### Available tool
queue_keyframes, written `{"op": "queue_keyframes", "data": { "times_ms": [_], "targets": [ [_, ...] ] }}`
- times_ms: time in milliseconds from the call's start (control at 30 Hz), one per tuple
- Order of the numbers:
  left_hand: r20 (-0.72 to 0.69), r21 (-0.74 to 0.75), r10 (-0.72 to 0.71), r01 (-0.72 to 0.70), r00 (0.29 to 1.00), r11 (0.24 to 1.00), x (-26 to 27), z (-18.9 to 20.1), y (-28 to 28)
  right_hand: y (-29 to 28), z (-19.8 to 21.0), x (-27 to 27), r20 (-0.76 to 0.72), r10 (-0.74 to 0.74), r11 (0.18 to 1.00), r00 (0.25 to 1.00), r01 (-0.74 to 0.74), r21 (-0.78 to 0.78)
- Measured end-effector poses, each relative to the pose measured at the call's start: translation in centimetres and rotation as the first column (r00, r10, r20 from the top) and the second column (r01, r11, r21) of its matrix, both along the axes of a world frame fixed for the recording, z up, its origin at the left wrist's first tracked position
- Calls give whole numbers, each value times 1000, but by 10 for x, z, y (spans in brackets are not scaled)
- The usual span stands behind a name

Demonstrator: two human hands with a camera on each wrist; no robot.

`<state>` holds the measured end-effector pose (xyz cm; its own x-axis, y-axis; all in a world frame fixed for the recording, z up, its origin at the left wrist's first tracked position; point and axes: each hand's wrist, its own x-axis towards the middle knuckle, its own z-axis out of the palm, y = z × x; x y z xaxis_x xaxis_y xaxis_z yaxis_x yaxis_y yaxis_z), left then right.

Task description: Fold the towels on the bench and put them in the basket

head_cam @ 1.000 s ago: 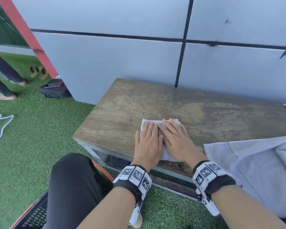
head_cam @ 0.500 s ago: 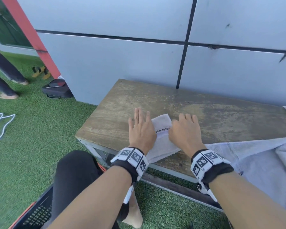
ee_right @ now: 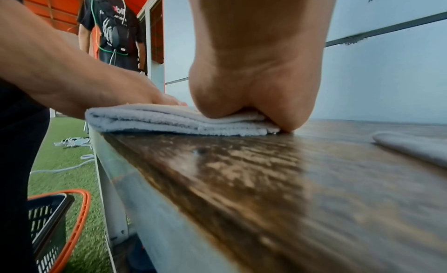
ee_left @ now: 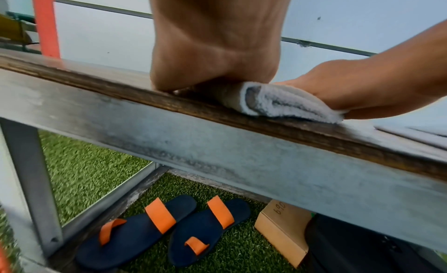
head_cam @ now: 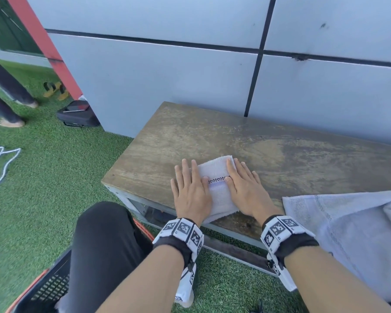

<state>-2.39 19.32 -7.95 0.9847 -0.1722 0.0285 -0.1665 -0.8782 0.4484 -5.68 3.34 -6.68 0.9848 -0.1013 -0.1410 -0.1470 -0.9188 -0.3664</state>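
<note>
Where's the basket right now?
Head view, bottom-left corner: the basket sits on the grass beside the person's knee, off the left end of the bench. The right wrist view shows its orange rim low on the left.

Daylight all round, soft and even, pretty bright, no hard shadows anywhere in the head view. The wall [head_cam: 167, 91] came out a flat pale blue, no glare on it. Straight seams bowed toward the corners, classic wide-angle stretch. Wrist views were much rougher: the bench [ee_right: 266, 181] top nearest the lens was smeared and out of focus, with pale sheen on the dark wood just below the right hand [ee_right: 254, 85]. Both palms sat in their own shade, a thin dark line under the folded towel [ee_right: 169, 122]. The grass [ee_left: 80, 172] under the bench was streaky with blur.
</note>
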Motion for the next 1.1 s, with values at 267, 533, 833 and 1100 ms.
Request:
{"op": "queue_keyframes", "data": {
  "times_ms": [267,533,833,1100],
  "targets": [
    [-147,-24,257,-263,955,965,-11,18,-3,12,0,-9,-62,-127,990,990,131,52],
    [-349,-423,-75,-85,934,902,-2,72,7,17,17,-33,-83,-229,915,970,244,323],
    [-71,-612,-214,126,974,780,-23,219,117,92,120,-21,-32,-125,258,992,63,964],
    [-57,-724,140,-137,988,676,-44,225,274,201,157,25,121,259,480,958,-236,845]
  ]
}}
